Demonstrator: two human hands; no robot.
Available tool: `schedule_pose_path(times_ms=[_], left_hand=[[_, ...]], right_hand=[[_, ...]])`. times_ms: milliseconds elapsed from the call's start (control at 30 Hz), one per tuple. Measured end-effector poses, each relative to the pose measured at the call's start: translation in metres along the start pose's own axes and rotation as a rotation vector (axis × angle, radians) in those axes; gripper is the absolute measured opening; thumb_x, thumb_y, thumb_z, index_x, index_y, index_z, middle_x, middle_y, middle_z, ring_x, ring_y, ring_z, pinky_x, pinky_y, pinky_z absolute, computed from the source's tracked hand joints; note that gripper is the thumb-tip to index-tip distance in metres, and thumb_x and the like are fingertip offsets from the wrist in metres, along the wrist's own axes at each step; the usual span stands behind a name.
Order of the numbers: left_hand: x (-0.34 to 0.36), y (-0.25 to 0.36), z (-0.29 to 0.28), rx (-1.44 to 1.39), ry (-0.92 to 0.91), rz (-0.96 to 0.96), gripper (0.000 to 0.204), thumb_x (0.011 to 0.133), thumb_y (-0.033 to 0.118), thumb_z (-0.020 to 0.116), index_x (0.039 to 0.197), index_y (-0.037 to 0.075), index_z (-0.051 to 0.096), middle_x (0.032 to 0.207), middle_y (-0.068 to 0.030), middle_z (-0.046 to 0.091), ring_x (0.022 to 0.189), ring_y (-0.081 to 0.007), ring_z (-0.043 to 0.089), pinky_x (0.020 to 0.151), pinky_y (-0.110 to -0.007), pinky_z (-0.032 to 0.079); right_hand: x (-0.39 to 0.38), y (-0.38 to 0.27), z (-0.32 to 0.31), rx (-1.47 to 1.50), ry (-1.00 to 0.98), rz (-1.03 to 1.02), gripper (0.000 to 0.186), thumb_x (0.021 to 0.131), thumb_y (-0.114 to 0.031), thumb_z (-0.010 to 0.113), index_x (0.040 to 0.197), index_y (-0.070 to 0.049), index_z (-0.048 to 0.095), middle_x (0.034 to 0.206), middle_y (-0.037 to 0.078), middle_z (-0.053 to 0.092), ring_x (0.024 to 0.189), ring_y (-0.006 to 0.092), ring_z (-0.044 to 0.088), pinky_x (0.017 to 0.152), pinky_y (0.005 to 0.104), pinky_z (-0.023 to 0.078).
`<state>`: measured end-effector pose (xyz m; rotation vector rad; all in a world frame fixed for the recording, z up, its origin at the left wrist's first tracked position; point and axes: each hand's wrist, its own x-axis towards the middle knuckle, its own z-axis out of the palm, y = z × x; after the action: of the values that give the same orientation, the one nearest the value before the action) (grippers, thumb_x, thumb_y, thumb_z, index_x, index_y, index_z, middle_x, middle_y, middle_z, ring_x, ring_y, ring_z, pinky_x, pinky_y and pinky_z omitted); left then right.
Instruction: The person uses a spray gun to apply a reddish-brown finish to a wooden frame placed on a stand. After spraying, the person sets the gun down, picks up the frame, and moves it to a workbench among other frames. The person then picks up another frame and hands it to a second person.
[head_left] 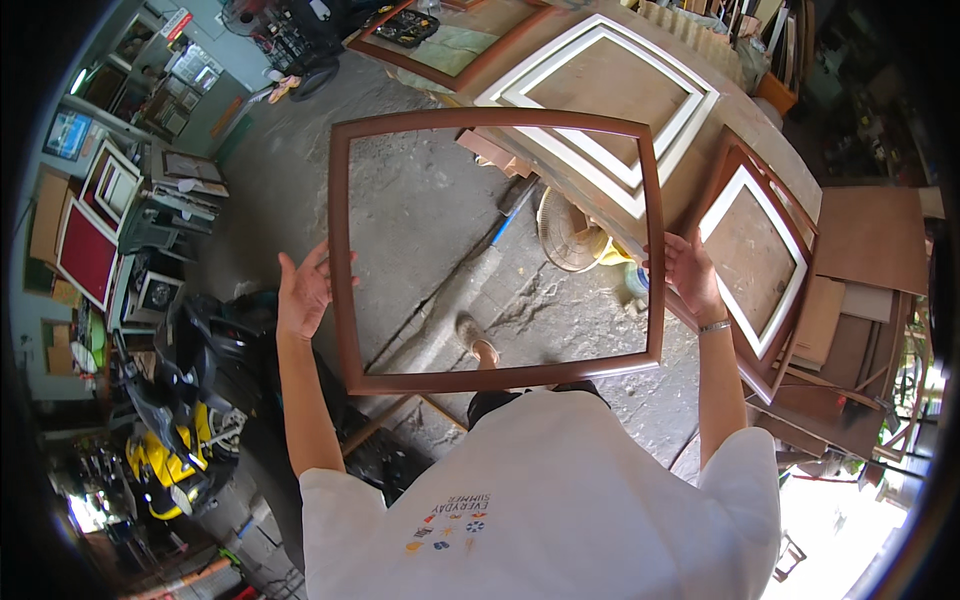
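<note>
A brown rectangular frame (500,377) is held up in front of my body, and through its opening show the concrete floor and my foot (470,335). My left hand (307,290) grips the frame's left side, fingertips reaching behind it and thumb out. On the opposite side my right hand (682,265) has its fingers around the frame's edge. Beyond it, white frames (507,92) lie stacked on a large worktable (750,120), and another white frame (795,285) rests among brown frames at the right.
A standing fan (565,230) is below the table's edge. A black motorbike (200,350) and a yellow one (160,460) stand at my left, near leaning frames and a red panel (85,250). Wooden boards (865,240) are stacked at the right; more framed pieces (440,40) lie farther back.
</note>
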<state>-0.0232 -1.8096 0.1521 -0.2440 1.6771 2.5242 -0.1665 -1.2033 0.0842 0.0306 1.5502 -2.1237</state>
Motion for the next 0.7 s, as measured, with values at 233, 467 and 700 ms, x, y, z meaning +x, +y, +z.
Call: schedule_pose_path(times_ms=[233, 467, 700], left_hand=[[0.128, 0.09, -0.069, 0.037, -0.155, -0.036, 0.103, 0.089, 0.082, 0.028, 0.151, -0.001, 0.03, 0.135, -0.0229, 0.054, 0.119, -0.0311, 0.059, 0.096, -0.044, 0.051], [0.239, 0.157, -0.075, 0.123, -0.243, -0.047, 0.108, 0.087, 0.084, 0.029, 0.15, -0.003, 0.03, 0.138, -0.0227, 0.051, 0.125, -0.03, 0.054, 0.097, -0.044, 0.049], [0.336, 0.198, -0.08, 0.138, -0.335, -0.081, 0.106, 0.088, 0.083, 0.024, 0.149, -0.003, 0.032, 0.138, -0.0217, 0.051, 0.126, -0.0303, 0.052, 0.097, -0.046, 0.048]], right_hand=[[0.08, 0.013, 0.058, 0.128, 0.169, 0.034, 0.088, 0.096, -0.073, 0.026, 0.136, 0.002, 0.048, 0.119, 0.018, 0.065, 0.102, 0.0284, 0.065, 0.089, 0.0382, 0.048], [0.14, 0.017, 0.098, 0.241, 0.291, -0.005, 0.082, 0.097, -0.071, 0.031, 0.129, 0.001, 0.052, 0.115, 0.019, 0.066, 0.099, 0.0304, 0.066, 0.086, 0.0415, 0.051], [0.218, 0.014, 0.101, 0.307, 0.347, -0.013, 0.079, 0.098, -0.069, 0.03, 0.131, 0.0, 0.051, 0.117, 0.02, 0.065, 0.1, 0.0318, 0.066, 0.087, 0.0426, 0.051]])
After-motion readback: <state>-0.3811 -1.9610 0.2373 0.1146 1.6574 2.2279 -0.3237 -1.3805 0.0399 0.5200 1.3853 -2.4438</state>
